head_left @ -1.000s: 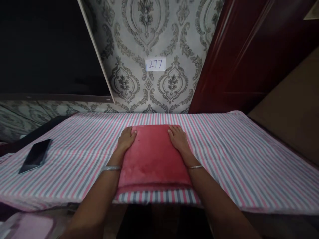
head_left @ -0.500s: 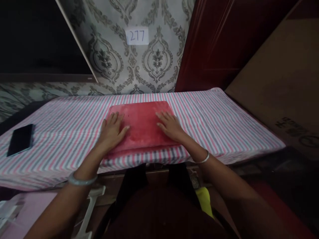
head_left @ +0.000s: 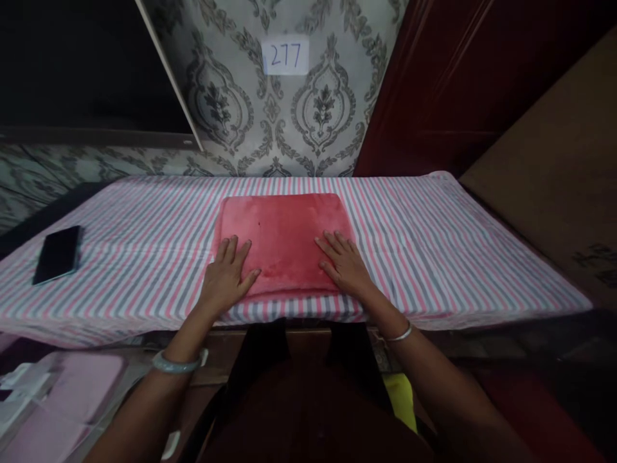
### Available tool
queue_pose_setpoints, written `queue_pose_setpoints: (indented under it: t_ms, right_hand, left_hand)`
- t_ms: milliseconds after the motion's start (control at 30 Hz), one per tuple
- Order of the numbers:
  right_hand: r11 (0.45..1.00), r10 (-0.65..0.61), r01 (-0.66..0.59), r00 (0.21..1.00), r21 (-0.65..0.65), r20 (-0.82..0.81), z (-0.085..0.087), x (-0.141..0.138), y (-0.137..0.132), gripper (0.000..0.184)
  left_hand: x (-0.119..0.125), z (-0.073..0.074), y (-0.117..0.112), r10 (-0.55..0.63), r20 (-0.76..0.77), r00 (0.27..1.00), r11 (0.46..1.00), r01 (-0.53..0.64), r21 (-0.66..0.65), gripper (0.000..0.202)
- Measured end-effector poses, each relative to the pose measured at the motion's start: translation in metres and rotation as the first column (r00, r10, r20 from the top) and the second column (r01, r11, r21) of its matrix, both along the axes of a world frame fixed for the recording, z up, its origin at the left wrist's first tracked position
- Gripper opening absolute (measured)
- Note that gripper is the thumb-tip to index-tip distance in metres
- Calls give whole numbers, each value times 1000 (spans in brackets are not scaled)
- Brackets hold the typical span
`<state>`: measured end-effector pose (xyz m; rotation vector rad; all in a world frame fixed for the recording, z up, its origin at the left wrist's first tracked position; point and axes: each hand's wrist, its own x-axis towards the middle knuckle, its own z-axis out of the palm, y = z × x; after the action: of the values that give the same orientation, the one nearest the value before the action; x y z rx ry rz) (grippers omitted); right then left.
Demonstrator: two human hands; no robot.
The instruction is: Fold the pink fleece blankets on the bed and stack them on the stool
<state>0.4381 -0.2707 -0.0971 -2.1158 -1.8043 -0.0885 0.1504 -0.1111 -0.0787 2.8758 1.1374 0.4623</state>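
A flat red plush piece (head_left: 289, 225), roughly rectangular with rounded corners, lies on a striped cloth (head_left: 419, 238) that covers the table. I cannot tell whether it is a thin cushion or a folded cloth. My left hand (head_left: 226, 273) rests palm down across its near left corner, fingers spread. On the near right part lies my right hand (head_left: 346, 265), also flat with the fingers apart. Neither hand grips anything.
A dark-screened phone (head_left: 58, 254) lies at the table's left. Behind stand a patterned wall with a paper (head_left: 285, 55) marked 277, a television (head_left: 87, 71) and a dark red panel (head_left: 443, 83). A cardboard box (head_left: 563, 161) is at right, a pink stool-like object (head_left: 77, 399) at lower left.
Both hands have slid toward the near edge of the red plush piece, still flat on it. The camera view has shifted slightly.
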Motion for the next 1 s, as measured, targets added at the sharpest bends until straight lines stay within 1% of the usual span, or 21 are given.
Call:
queue_pose_setpoints:
  t_ms: [100, 200, 300, 367, 433, 500, 600, 667, 700, 767, 867, 933, 1000]
  right_hand:
    - [1000, 6, -6, 1000, -2, 0, 2, 2, 0, 57]
    - [1000, -2, 2, 1000, -17, -18, 14, -5, -2, 55]
    - [999, -32, 33, 999, 43, -22, 28, -28, -6, 54]
    - [995, -16, 16, 1000, 94, -6, 32, -49, -9, 53]
    - [995, 13, -14, 1000, 103, 13, 28, -67, -10, 53]
    - [996, 23, -26, 999, 82, 31, 18, -79, -11, 53]
    - [998, 23, -27, 998, 61, 63, 0, -82, -11, 54]
    - [997, 22, -27, 997, 67, 78, -7, -80, -10, 55]
    - [997, 20, -26, 997, 74, 80, -9, -79, -9, 55]
    - [995, 20, -27, 997, 91, 76, -11, -79, -7, 55]
    - [992, 25, -31, 998, 122, 54, -8, -81, -6, 54]
    - [987, 43, -47, 999, 155, 29, -5, -82, -10, 53]
    - [974, 73, -70, 997, 217, -6, -1, -79, -19, 48]
  left_hand:
    - [1, 6, -4, 36, -50, 998, 999, -35, 20, 73]
    - [6, 19, -16, 81, -75, 994, 996, -78, 36, 68]
    - [18, 35, -39, 59, -13, 998, 994, -58, 94, 61]
    - [30, 40, -56, 2, 23, 1000, 993, -5, 120, 58]
    - [41, 34, -70, -31, 29, 999, 994, 28, 108, 58]
    - [47, 21, -77, -1, 21, 1000, 997, -1, 71, 59]
    - [49, -3, -77, 55, 20, 998, 997, -56, 55, 58]
    - [48, -14, -75, 57, 41, 998, 995, -60, 79, 58]
    - [48, -17, -74, 57, 51, 997, 994, -61, 90, 58]
    - [47, -19, -73, 57, 56, 997, 992, -63, 106, 58]
    - [47, -16, -72, 55, 41, 998, 990, -60, 129, 57]
    - [46, -13, -72, 55, 36, 998, 987, -60, 151, 56]
    - [46, -8, -72, 62, 30, 998, 984, -66, 166, 56]
